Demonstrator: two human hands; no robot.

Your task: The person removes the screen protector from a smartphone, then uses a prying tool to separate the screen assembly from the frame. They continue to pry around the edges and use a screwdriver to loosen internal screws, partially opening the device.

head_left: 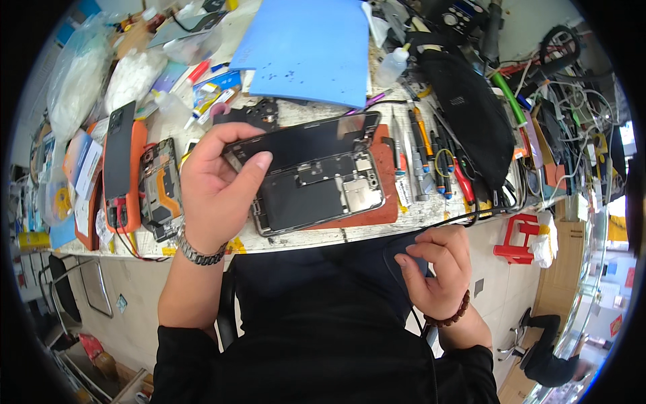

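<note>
Left hand (212,195) grips raised screen (303,145) of opened phone (296,202), partly over brown mat (389,202) on counter (418,214); right hand (439,277) loosely curled, nothing visible in it. Best keep screen angle steady, no tugging.

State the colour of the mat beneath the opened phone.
The mat beneath the opened phone is reddish-brown, showing best in the head view.

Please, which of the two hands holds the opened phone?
The left hand, with the metal watch, holds its lifted screen; the right hand, with the beaded bracelet, is apart from it.
</note>
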